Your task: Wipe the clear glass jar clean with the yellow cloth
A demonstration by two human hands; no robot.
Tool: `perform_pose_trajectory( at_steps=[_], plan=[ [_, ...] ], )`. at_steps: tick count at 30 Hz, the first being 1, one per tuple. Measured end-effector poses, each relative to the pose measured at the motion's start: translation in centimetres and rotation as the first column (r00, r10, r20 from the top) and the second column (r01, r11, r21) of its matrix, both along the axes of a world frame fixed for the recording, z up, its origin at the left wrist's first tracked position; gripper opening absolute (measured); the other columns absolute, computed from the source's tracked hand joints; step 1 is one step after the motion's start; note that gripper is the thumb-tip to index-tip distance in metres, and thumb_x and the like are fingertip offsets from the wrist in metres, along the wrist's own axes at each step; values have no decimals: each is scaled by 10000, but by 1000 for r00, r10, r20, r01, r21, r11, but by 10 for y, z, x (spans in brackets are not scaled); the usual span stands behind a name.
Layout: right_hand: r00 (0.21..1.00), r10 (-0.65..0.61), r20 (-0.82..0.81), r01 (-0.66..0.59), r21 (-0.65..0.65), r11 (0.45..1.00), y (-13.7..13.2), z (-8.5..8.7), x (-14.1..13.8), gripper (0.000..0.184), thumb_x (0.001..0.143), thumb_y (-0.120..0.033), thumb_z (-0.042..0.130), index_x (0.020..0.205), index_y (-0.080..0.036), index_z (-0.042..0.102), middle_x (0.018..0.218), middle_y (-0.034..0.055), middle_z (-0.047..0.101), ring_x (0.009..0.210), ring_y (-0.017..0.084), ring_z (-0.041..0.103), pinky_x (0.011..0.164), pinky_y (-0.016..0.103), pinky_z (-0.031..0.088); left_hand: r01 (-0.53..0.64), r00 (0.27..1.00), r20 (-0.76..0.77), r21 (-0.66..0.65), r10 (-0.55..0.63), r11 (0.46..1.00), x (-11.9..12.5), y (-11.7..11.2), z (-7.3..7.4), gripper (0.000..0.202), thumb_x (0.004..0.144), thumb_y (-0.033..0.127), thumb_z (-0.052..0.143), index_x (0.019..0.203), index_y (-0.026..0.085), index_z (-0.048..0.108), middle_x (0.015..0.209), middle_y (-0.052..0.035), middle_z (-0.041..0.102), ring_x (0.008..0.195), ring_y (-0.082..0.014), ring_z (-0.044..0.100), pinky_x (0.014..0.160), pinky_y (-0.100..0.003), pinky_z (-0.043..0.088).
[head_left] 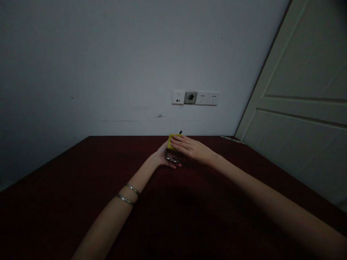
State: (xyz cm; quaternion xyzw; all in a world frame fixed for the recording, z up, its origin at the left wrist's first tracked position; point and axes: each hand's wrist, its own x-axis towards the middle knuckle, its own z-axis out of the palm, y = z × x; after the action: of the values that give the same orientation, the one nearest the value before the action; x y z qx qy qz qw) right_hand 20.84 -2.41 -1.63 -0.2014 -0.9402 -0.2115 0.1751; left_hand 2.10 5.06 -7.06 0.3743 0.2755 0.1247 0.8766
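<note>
My left hand (162, 154) is wrapped round a clear glass vessel (174, 159) from the left and below, over the far part of the table. The glass looks tilted, and its shiny curved edge faces me. My right hand (193, 148) presses a yellow sponge (170, 143) against the top of the glass, its fingers laid across the sponge. Whether the glass is a cup or a jar is hard to make out in the dim light. A small black strip (180, 132) sticks up just behind the sponge.
The dark red table (114, 151) reaches back to a pale wall (130, 65). Sockets and switch plates (202, 98) sit on the wall beyond my hands. A panelled white door (306, 94) stands along the right side. A thin pale strip (232, 139) lies at the back right edge.
</note>
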Motion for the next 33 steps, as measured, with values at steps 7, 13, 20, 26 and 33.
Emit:
perform_pose_trajectory(
  at_steps=[7, 13, 20, 26, 33],
  plan=[
    [999, -42, -27, 38, -140, 989, 11, -7, -2, 570, 870, -40, 458, 1420, -117, 328, 1468, 150, 363, 1405, 198, 244, 1159, 421, 246, -123, 990, -62, 113, 131, 986, 2, -7, 8, 683, 783, 679, 313, 1014, 102, 597, 748, -191, 695, 585, -322, 654, 371, -340, 433],
    [974, -84, -209, 23, -275, 961, 16, -8, -18, 781, 685, 56, 571, 1413, -129, 355, 1472, 162, 355, 1407, 241, 240, 1153, 433, 252, -447, 892, -10, 116, 451, 887, 5, -12, 12, 548, 794, 603, 371, 928, 137, 626, 652, -162, 665, 572, -314, 647, 404, -338, 423],
    [957, -122, -262, 31, -326, 945, 29, 8, -38, 859, 583, 125, 552, 1383, -151, 409, 1460, 152, 388, 1378, 263, 320, 1151, 437, 268, -651, 759, 29, 41, 650, 758, 6, -20, 35, 430, 840, 530, 369, 825, 162, 590, 585, -78, 614, 511, -231, 593, 479, -351, 468],
    [933, -184, -311, 55, -380, 924, 26, 15, -34, 758, 635, 118, 469, 1347, -143, 458, 1426, 148, 443, 1347, 256, 382, 1132, 440, 311, -627, 778, 27, -33, 628, 778, 12, -25, 44, 391, 874, 477, 343, 854, 163, 575, 643, -85, 623, 578, -218, 602, 546, -351, 487],
    [893, -201, -403, 39, -374, 927, 16, 27, -20, 700, 687, 59, 429, 1337, -198, 473, 1406, 81, 484, 1320, 218, 428, 1124, 441, 325, -592, 802, 81, -23, 591, 806, 22, -22, 56, 325, 866, 416, 382, 904, 161, 580, 695, -104, 635, 639, -234, 609, 579, -375, 493]
  ],
)
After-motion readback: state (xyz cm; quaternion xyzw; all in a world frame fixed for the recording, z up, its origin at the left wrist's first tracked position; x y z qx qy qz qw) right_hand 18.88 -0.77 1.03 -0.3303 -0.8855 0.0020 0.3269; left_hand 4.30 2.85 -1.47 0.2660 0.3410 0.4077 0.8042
